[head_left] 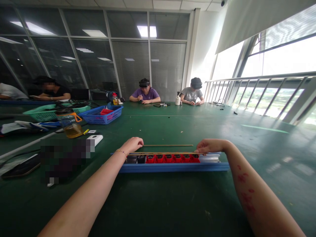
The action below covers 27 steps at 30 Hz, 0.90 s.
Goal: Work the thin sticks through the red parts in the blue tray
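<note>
My left hand (pixel 133 144) is closed above the left part of a long blue tray (pixel 172 168), its fingertips mostly hidden. One thin tan rod (pixel 168 145) runs rightward from beside those fingers; whether they grip it I cannot tell. Nearer me, more thin rods (pixel 163 153) lie lengthwise over the tray. My right hand (pixel 207 146) pinches these near their right end. Beneath them a row of several red bins (pixel 168 159) holds black pieces. Black blocks (pixel 134 159) sit at the row's left, and a silvery-white piece (pixel 209 158) at its right.
On the green table (pixel 172 200), to the left, are a bottle (pixel 70 123), a blue basket (pixel 103 115), a green basket (pixel 44 113), a white device (pixel 95 140) and a black phone (pixel 21 166). Several people sit at the far side. A railing (pixel 261 92) runs along the right.
</note>
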Each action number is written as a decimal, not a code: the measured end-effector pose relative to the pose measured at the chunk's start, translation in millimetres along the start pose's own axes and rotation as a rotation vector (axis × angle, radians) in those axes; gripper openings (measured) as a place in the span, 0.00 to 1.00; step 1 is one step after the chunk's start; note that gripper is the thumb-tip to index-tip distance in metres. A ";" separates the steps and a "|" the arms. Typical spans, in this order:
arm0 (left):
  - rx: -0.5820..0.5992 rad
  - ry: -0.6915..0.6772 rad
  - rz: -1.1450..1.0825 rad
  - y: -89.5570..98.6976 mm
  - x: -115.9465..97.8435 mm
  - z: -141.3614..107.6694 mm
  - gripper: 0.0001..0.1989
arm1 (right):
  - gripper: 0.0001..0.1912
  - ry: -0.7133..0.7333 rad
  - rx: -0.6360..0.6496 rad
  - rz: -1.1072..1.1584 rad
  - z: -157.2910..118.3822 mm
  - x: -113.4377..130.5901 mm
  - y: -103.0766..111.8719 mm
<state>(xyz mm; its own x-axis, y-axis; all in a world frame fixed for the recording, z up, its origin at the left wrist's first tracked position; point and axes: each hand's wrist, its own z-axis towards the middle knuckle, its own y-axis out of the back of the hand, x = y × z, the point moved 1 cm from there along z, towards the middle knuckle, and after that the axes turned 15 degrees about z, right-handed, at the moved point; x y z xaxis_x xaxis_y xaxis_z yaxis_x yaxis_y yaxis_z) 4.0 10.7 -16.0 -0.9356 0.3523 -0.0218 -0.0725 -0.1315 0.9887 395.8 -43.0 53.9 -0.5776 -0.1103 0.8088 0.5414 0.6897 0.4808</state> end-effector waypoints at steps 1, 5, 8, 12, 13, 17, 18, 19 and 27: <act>-0.001 -0.008 0.009 -0.3 0.0 0.2 0.08 | 0.20 0.007 0.002 -0.001 -0.1 -0.8 0.0; -0.003 -0.026 0.019 -1.0 -0.1 0.8 0.09 | 0.19 0.061 -0.006 0.021 -0.3 -3.4 1.6; -0.003 -0.019 0.011 -0.9 -0.5 0.9 0.09 | 0.19 0.089 -0.048 0.048 0.8 -4.2 3.6; 0.007 0.003 0.020 -0.7 -1.2 1.2 0.08 | 0.19 0.137 -0.120 0.071 3.1 -5.0 5.2; 0.011 0.011 0.034 -0.8 -1.1 1.3 0.08 | 0.20 0.152 -0.150 0.077 3.3 -5.5 6.1; 0.033 0.008 0.074 -2.2 0.4 1.8 0.08 | 0.21 0.217 -0.323 0.069 -1.8 -8.8 14.8; 0.036 0.003 0.074 -2.8 1.0 2.0 0.08 | 0.21 0.232 -0.366 0.059 -4.5 -9.9 18.0; 0.036 0.002 0.075 -3.3 1.7 2.2 0.08 | 0.21 0.242 -0.403 0.047 -7.4 -11.2 21.2; 0.015 0.025 0.090 0.2 -2.1 -0.1 0.14 | 0.22 0.164 -0.471 -0.119 -4.5 -27.2 29.9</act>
<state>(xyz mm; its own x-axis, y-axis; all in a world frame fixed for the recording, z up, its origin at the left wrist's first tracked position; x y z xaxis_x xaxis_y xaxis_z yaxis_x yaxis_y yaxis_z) 5.9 9.8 -15.8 -0.9465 0.3164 0.0636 0.0173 -0.1471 0.9890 430.4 -22.7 47.8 -0.5686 -0.3053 0.7638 0.7164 0.2726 0.6423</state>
